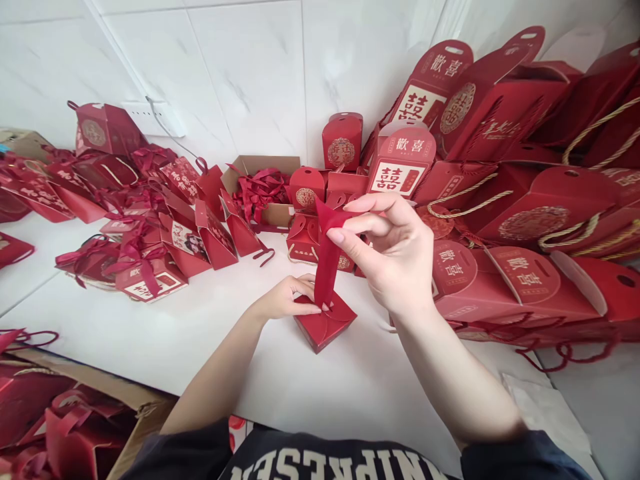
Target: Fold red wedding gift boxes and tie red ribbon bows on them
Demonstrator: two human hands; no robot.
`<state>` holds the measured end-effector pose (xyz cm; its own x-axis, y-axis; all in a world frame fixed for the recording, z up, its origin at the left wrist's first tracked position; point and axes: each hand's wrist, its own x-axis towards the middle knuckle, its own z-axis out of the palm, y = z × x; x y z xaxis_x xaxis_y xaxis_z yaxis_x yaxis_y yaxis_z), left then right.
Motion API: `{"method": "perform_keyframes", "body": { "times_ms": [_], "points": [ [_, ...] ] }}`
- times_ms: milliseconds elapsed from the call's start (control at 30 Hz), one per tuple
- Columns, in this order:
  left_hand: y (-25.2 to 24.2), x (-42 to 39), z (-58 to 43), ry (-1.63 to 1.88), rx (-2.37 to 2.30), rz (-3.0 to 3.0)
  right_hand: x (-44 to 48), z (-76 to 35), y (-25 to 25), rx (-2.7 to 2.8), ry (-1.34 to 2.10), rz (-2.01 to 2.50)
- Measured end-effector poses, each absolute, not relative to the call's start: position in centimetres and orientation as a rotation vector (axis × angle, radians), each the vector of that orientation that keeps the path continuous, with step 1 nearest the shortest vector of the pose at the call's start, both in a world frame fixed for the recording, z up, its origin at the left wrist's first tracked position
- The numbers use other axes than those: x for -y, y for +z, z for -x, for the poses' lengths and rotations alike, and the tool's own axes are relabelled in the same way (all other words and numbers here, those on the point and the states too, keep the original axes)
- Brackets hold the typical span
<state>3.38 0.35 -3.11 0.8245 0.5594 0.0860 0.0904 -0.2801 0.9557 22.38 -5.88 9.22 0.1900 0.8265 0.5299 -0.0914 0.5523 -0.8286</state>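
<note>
A small red gift box (333,327) with curved interlocking top flaps sits on the white table in front of me. From its top a wide red ribbon (327,270) rises almost straight up. My right hand (393,250) pinches the ribbon's upper end between thumb and fingers, above the box. Low at the ribbon's base, my left hand (290,298) has its thumb and fingers closed round the ribbon, touching the box top. The ribbon's very bottom is partly hidden by the left fingers.
An open cardboard box (280,217) of red ribbons stands at the back. Large red gift boxes (520,207) are stacked along the right. Ribbon-tied boxes (150,270) crowd the left. A carton (145,407) of red boxes is at lower left.
</note>
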Motion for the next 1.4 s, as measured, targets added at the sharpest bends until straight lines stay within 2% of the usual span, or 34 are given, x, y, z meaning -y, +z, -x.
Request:
{"method": "perform_keyframes", "body": {
  "times_ms": [367, 467, 533, 700, 833, 1000, 1233, 1400],
  "points": [
    [-3.1, 0.4, -4.2, 0.47, -0.595, -1.802, 4.1, -21.8, 8.2, 1.312, 0.531, 0.817],
    [-3.0, 0.4, -4.1, 0.462, -0.61, -1.815, 1.7, -21.9, 6.6, 1.439, 0.414, 0.948],
    [-3.1, 0.4, -4.1, 0.46, -0.624, -1.822, 1.0, -22.3, 5.2, 1.664, 0.457, 1.112],
    [-3.3, 0.3, -4.1, 0.459, -0.614, -1.859, 4.4, -24.1, 1.1, 1.959, 0.421, 1.487],
    [-3.5, 0.0, -4.0, 0.46, -0.594, -1.824, 7.7, -25.8, -1.7, 1.887, 0.752, 1.383],
    [-3.7, -0.1, -4.0, 0.458, -0.603, -1.779, 7.6, -25.5, -3.3, 1.639, 1.247, 1.133],
    [-3.7, 0.1, -4.0, 0.471, -0.598, -1.744, 6.3, -23.1, -3.0, 1.414, 1.358, 1.033],
    [-3.9, -0.1, -4.0, 0.489, -0.562, -1.716, 6.6, -23.9, -2.9, 1.413, 1.563, 0.934]
  ]
}}
